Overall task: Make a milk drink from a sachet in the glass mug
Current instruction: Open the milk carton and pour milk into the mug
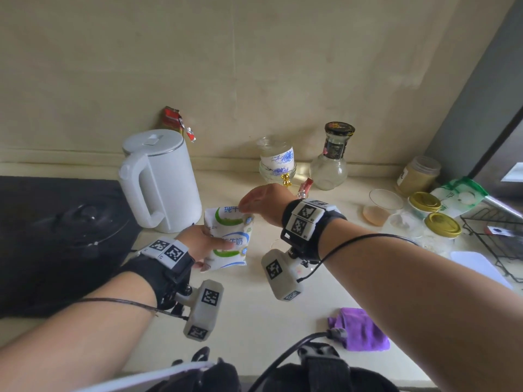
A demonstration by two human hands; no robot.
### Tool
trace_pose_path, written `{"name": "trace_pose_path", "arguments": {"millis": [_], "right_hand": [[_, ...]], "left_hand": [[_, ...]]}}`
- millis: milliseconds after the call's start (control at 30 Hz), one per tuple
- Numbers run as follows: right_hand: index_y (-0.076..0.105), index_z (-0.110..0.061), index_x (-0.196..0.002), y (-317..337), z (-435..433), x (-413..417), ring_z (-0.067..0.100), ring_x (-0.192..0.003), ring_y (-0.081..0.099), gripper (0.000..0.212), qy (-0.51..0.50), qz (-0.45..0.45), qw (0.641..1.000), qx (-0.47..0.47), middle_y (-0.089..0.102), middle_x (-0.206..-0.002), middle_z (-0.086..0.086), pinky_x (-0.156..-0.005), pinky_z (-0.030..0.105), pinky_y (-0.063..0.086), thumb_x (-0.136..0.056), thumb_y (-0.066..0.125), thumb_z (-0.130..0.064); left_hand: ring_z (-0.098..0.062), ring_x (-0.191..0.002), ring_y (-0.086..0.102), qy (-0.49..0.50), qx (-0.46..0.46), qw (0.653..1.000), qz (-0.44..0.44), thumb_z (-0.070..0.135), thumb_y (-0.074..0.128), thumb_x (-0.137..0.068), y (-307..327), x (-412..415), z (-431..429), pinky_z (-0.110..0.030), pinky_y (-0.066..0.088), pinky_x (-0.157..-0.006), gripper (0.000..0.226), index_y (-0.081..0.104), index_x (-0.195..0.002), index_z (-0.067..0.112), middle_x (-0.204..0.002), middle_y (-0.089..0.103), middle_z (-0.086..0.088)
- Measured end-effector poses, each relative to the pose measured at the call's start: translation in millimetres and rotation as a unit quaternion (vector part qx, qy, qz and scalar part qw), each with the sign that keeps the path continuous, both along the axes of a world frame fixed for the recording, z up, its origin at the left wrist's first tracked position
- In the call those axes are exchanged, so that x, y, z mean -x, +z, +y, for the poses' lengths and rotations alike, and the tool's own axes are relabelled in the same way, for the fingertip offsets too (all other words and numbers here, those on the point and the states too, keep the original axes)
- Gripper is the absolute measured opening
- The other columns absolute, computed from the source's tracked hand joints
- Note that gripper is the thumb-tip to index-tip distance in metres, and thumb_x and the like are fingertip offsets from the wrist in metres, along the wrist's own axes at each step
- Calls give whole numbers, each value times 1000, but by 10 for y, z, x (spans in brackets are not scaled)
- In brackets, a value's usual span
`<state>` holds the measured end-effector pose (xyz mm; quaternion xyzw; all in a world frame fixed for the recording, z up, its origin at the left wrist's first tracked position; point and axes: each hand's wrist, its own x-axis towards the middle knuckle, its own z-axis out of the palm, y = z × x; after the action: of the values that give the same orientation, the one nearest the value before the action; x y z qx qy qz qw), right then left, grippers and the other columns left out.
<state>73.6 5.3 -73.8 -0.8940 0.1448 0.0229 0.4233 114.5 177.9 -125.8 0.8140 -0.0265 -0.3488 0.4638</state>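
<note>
A white milk sachet (230, 239) with green and blue print is held upright above the counter, in front of the kettle. My left hand (198, 241) grips its lower left side. My right hand (263, 202) pinches its top right corner with the fingertips. The sachet's top edge is partly hidden by those fingers, and I cannot tell whether it is torn. A faint clear glass rim (276, 243) shows just under my right wrist; most of that glass is hidden by the wrist device. A clear glass cup (382, 207) with a little brownish liquid stands to the right.
A white electric kettle (161, 179) stands close left of the sachet, beside a black hob (56, 230). At the back are a blue-and-white cup in a glass jar (278, 162) and a bottle (331, 162). Gold-lidded jars (441, 224) and a wire rack (498, 241) are right; a purple cloth (359, 329) lies near.
</note>
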Motion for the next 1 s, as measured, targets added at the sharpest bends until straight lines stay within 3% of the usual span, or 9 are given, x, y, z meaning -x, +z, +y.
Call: {"name": "trace_pose_path", "arguments": {"millis": [67,167,333,500,567,633,767,867,1000], "right_hand": [[74,-19,-92,9,18,-16,-3,-63,51,13,5,-2,1000,7,71,-93,-2,-49,5,38,-82,68,-25],[74,-21,-90,14,29,-34,4,-69,55,11,8,-2,1000,13,70,-88,-4,-61,15,45,-82,68,-25],[72,-25,-80,18,19,-13,6,-64,58,5,7,-16,1000,23,65,-68,-12,-66,22,51,-81,68,-27],[69,-27,-72,43,-2,71,9,-69,62,10,3,-8,1000,-8,72,-73,-3,-80,35,56,-82,68,-25],[68,-27,-70,60,-9,100,10,-69,61,12,-2,-10,1000,-17,72,-72,-1,-83,39,56,-82,68,-24],[68,-27,-70,78,-16,135,11,-68,60,13,-9,-17,1000,-22,70,-69,-2,-83,41,55,-82,68,-23],[67,-28,-70,98,-19,225,9,-66,58,13,-13,-21,999,-20,67,-65,-7,-78,37,55,-82,68,-25],[67,-29,-70,114,-22,313,7,-63,58,13,-16,-28,999,-18,67,-65,-8,-76,34,55,-82,68,-26],[67,-29,-68,149,-37,446,11,-69,61,15,-16,-31,999,-12,70,-69,-5,-80,38,56,-82,68,-25]], "left_hand": [[-35,-81,63,12,6,1000,6,15,79,-75,0,8,-8,-45,52,-75,40,66,-108,-3,-101,71,-26],[-26,-65,59,21,16,1000,15,13,77,-76,-25,-3,-28,-40,53,-71,32,66,-102,-1,-76,66,-14],[-36,-90,64,30,28,999,9,16,75,-79,2,50,-56,-48,53,-91,14,62,-78,13,-104,70,-25],[-34,-99,65,1,42,999,4,15,68,-86,55,136,-86,-45,50,-100,5,64,-88,12,-112,68,-21],[-33,-101,68,10,50,999,2,14,65,-88,53,140,-103,-42,55,-94,15,63,-100,5,-110,70,-20],[-20,-78,74,23,83,996,13,9,61,-91,94,195,-132,-27,60,-73,12,60,-100,1,-97,73,-16],[-33,-102,64,26,77,997,-2,13,57,-93,156,321,-155,-45,51,-95,14,59,-104,3,-121,65,-24],[-34,-109,62,36,73,997,-2,16,56,-95,197,417,-178,-42,50,-94,27,56,-117,0,-125,63,-22],[-26,-95,60,55,97,993,22,14,55,-95,243,589,-214,-21,55,-56,11,55,-105,10,-114,63,-13]]}}
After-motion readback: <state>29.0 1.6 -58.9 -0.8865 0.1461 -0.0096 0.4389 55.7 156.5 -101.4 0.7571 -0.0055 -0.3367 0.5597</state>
